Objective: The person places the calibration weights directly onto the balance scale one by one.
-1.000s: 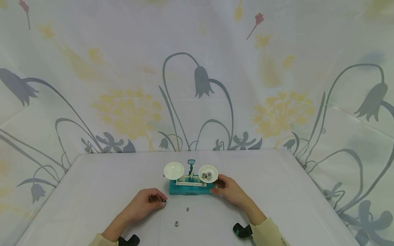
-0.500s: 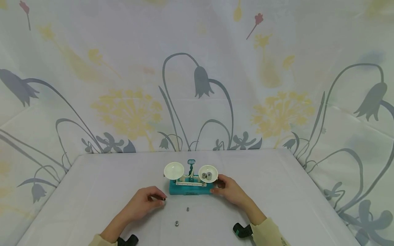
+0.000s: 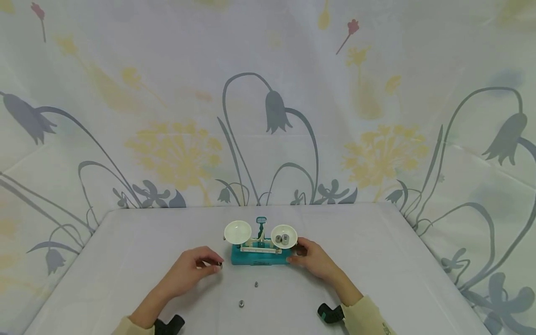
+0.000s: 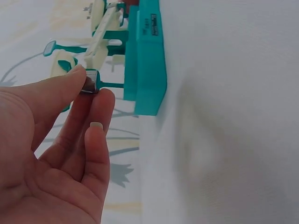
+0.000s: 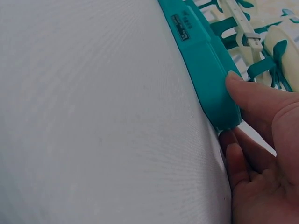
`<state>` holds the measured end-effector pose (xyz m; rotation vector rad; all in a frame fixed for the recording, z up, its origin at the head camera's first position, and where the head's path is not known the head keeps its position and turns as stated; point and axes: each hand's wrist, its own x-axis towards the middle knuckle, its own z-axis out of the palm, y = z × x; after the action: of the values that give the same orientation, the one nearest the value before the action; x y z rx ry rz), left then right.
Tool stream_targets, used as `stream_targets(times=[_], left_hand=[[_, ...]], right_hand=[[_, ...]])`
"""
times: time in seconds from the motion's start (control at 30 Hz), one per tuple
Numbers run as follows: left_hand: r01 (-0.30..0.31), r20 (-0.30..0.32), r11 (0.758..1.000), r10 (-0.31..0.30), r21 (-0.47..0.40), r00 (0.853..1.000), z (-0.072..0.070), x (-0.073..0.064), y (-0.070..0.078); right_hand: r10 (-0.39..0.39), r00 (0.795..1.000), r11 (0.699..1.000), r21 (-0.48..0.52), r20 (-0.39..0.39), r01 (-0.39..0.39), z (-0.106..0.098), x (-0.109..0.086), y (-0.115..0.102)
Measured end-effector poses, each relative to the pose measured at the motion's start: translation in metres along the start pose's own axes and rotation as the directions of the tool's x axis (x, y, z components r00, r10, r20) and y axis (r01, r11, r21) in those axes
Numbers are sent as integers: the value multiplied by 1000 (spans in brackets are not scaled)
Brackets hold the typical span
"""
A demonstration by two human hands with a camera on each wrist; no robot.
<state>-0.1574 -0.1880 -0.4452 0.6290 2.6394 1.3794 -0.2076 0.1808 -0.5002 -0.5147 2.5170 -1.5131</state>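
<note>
A teal balance scale with two white pans stands in the middle of the table. Two silvery weights sit in its right pan, while its left pan is bare. Just left of the base, my left hand pinches a small shiny metal weight between thumb and fingers, raised off the cloth in the left wrist view. My right hand holds the right end of the base, its thumb on the teal edge and the other fingers round the far side, partly hidden.
Two more small weights stand on the white cloth in front of the scale: a tiny one and a larger one. A flower-patterned curtain hangs behind the table. Black devices are at both wrists.
My left hand has lifted slightly and shifted a little up and left in the head view, carrying the weight. The right hand keeps its place on the scale.
</note>
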Motion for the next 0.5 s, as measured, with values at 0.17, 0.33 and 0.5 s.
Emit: stream_targets(times=[0.17, 0.33, 0.5], left_hand=[[-8, -12, 1000, 8, -14, 1000, -6, 0, 6], [-32, -29, 999, 32, -13, 999, -9, 5, 10], [-45, -52, 999, 45, 6, 998, -12, 8, 13]], right_hand=[[-1, 1000, 1000, -12, -5, 1, 0, -1, -1], [4, 1000, 1000, -14, -16, -5, 0, -1, -2], [4, 1000, 1000, -6, -13, -4, 2, 0, -1]])
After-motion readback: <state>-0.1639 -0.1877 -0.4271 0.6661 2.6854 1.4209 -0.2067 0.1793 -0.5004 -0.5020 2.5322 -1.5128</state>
